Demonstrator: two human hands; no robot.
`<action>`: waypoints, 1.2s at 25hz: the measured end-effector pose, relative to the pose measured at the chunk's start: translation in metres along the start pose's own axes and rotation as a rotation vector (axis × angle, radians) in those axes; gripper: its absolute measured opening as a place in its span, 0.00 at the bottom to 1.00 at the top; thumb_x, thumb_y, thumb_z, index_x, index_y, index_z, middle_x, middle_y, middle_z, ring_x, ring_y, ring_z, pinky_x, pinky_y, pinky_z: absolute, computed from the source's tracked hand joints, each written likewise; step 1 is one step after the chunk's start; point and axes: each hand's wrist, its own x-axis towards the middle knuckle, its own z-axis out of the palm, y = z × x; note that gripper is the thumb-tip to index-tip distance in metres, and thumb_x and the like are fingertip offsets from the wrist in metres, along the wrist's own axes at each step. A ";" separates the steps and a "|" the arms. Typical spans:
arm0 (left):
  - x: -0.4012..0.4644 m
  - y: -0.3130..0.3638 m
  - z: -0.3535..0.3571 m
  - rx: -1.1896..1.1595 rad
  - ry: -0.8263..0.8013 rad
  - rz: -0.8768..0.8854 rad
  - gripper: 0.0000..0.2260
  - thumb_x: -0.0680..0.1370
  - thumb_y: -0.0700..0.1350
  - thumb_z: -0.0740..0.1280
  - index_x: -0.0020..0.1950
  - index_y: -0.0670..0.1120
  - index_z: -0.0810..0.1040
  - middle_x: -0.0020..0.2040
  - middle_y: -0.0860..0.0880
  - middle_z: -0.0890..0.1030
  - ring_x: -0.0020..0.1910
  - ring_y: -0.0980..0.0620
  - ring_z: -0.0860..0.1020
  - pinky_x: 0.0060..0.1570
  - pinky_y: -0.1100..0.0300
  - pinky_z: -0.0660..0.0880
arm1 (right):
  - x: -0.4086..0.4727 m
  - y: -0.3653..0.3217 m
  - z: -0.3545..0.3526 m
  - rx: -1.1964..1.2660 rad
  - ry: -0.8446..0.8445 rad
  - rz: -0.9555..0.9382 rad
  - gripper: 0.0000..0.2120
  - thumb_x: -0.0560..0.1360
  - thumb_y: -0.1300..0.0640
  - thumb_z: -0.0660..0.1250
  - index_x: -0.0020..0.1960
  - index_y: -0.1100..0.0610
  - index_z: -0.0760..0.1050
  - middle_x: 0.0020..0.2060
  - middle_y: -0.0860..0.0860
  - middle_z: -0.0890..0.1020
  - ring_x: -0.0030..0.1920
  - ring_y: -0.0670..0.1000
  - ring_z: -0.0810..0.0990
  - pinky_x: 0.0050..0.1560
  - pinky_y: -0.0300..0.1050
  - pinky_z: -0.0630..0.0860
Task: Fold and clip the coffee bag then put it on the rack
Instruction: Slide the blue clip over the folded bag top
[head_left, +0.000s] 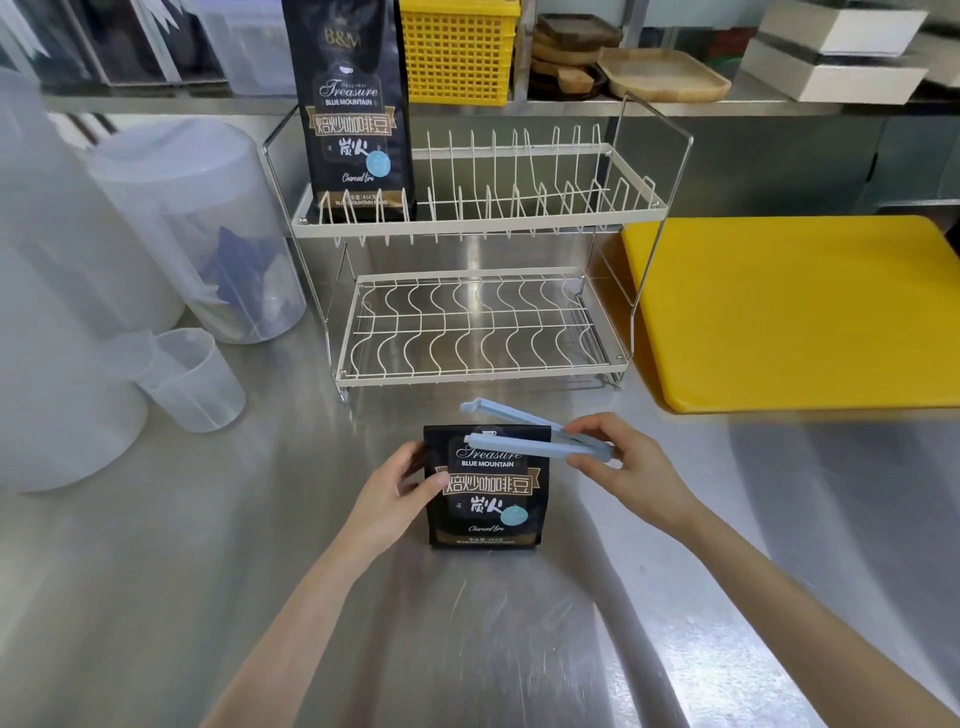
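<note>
Coffee bag (485, 493): lower centre of frame, upright on steel counter (571, 623), top folded down, label facing camera, long axis vertical. Likely light, crinkly, slippery foil; best gripped at sides. Left hand (400, 488) pinching left edge. Right hand (618, 462) pinching hinge of clip (519, 439), arms spread, lying crosswise near fold. Rack (478, 249) above centre.

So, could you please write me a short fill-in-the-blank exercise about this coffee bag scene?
1. The right hand holds a light blue ____ with its jaws open.
2. The left hand steadies the folded coffee bag standing on the ____ counter.
3. A taller coffee bag stands on the rack's ____ tier.
4. Right of the rack lies a ____ cutting board.

Missing words: clip; steel; upper; yellow
</note>
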 end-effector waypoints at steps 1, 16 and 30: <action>0.000 -0.001 0.000 -0.011 0.002 -0.004 0.14 0.74 0.39 0.65 0.56 0.52 0.69 0.54 0.55 0.75 0.59 0.56 0.72 0.45 0.78 0.70 | 0.003 -0.001 0.003 0.014 -0.007 0.012 0.13 0.71 0.59 0.67 0.50 0.44 0.70 0.50 0.46 0.77 0.50 0.46 0.75 0.47 0.28 0.69; -0.005 -0.007 0.006 -0.171 0.115 -0.064 0.15 0.73 0.40 0.66 0.59 0.49 0.74 0.55 0.54 0.78 0.47 0.70 0.76 0.42 0.82 0.70 | 0.023 -0.024 0.036 0.313 -0.039 0.103 0.11 0.71 0.59 0.68 0.50 0.47 0.74 0.42 0.40 0.77 0.43 0.44 0.78 0.40 0.34 0.79; 0.003 0.002 -0.001 -0.249 0.182 -0.074 0.14 0.73 0.46 0.67 0.58 0.52 0.75 0.53 0.52 0.81 0.54 0.55 0.77 0.57 0.62 0.70 | 0.019 -0.024 0.040 0.363 -0.007 0.052 0.10 0.71 0.61 0.67 0.48 0.48 0.75 0.41 0.40 0.77 0.42 0.44 0.78 0.37 0.29 0.78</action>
